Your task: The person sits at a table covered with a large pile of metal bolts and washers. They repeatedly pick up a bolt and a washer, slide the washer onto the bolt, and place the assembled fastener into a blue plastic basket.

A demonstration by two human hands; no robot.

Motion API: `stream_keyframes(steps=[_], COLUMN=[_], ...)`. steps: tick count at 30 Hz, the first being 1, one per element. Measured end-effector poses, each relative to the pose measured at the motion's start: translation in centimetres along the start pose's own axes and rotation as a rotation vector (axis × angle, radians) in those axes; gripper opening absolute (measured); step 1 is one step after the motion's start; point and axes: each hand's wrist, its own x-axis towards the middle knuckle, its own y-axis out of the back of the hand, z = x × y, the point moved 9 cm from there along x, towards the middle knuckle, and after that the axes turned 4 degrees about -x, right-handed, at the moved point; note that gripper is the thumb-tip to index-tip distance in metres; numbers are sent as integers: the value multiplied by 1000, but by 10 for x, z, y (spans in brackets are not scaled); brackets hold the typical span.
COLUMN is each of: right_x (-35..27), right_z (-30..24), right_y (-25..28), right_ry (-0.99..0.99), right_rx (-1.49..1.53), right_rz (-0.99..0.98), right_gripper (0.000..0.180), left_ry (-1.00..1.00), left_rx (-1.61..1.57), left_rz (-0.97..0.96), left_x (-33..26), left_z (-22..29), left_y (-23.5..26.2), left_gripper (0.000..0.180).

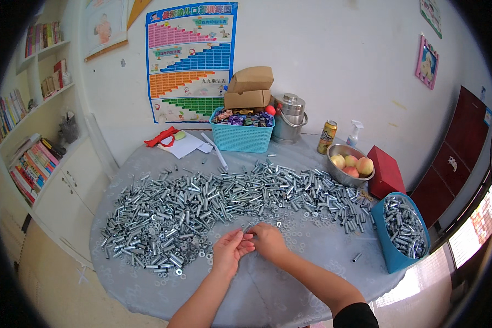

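Observation:
My left hand (230, 252) and my right hand (268, 240) meet at the near edge of a wide heap of metal sleeves (202, 199). Both are closed, fingertips pressed together between them. Whatever they pinch is small and mostly hidden by the fingers. Loose flat washers (179, 271) lie among the sleeves and scattered in front of the heap. At the right, a blue basket (385, 240) is filled with similar metal sleeves. One single sleeve (357, 257) rests on the grey tablecloth (311, 279) between my right arm and that basket.
Along the back stand a light-blue basket (240, 138) of small packets, a steel canister (290, 117) and a yellow can (327, 136). A metal bowl (344, 176) of fruit and a red box (386, 172) sit back right. White papers (183, 146) lie back left.

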Motion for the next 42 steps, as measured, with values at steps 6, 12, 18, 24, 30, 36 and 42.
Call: stream_keyframes(steps=[6,12,18,24,30,36,42], right_x=[-21,-60,-72,-76,-85,-83,-85], right_z=[20,58,43,39,61,50,49], right_y=[35,74,80,84,52,64,65], right_ry=[-135,-213,-149,-88,-344,-276,-294], right_rx=[329,737,674,630,458,691,621], right_rz=[56,193,150,148,-174,35,-27], right_gripper=[20,21,20,18,20,27,28], left_ry=[68,191,253,273,164,150,141], left_rx=[81,266,383,452,533,421,402], left_rz=[-19,-58,-96,-161,-206,-135,-128], left_x=[-4,-12,-19,-23,-27,-23,-22], left_z=[-9,-33,-47,-50,-48,-45,-42], left_y=[-2,-13,-19,-26,-34,-29,-30], left_gripper=[19,22,24,24,22,22,22])
